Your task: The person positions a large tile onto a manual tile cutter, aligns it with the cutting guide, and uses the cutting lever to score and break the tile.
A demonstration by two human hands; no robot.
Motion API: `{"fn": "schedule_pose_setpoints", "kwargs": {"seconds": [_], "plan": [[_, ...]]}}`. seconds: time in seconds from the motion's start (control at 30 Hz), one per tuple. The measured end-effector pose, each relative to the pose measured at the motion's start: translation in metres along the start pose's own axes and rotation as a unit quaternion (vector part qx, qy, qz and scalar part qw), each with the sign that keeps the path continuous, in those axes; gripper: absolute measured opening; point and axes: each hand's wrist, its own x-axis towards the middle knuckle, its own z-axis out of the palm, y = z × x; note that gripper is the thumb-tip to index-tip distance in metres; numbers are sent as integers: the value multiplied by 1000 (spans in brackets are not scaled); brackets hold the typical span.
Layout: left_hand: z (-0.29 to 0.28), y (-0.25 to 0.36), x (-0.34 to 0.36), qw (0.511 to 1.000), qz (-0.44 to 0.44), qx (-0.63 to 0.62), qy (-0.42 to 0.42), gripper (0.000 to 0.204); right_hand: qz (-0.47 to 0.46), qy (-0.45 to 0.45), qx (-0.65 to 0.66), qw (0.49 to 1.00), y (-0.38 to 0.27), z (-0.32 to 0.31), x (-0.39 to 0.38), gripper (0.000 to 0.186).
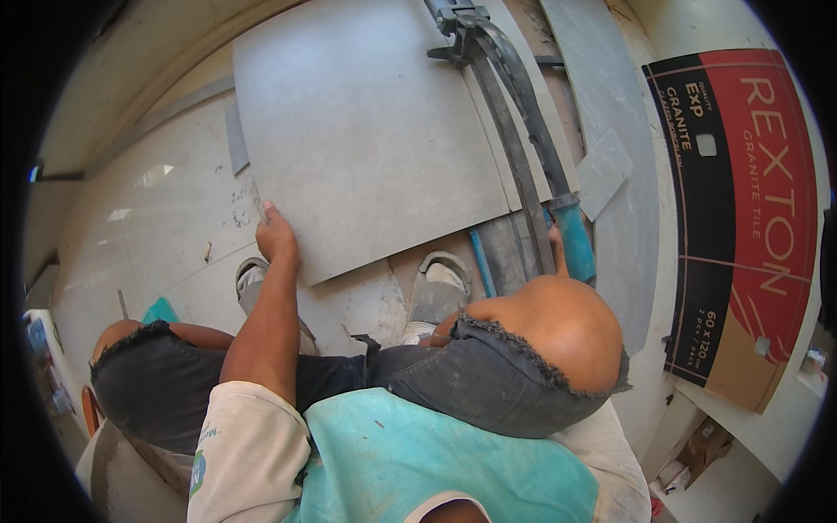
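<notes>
A large grey tile (366, 131) lies over a manual tile cutter, whose dark twin rails (516, 131) run above its right part. A thin straight line crosses the tile just left of the rails. My left hand (277, 240) is closed on the tile's near left edge, thumb uppermost; its other fingers are mostly hidden. Behind my raised right knee, only a sliver of my right hand (558, 250) shows, beside the cutter's blue end piece (575, 240). What its fingers do is hidden. At the far end of the rails sits the cutter's black carriage (460, 26).
Grey tile offcuts (606, 174) lie right of the cutter, and a narrow strip (235, 139) lies left of the tile. Further right is a flat red and black carton (741, 218). My shoes (440, 283) are close to the tile's near edge. Debris dots the pale floor (157, 218).
</notes>
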Motion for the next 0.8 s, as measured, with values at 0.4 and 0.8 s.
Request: {"fn": "schedule_pose_setpoints", "kwargs": {"seconds": [0.4, 0.8], "plan": [[8, 9, -9, 1000, 2, -18, -13, 72, -32, 55, 46, 997, 33, 17, 89, 67], [7, -1, -1, 1000, 12, -25, 5, 70, -50, 85, 84, 992, 39, 37, 192, 58]]}}
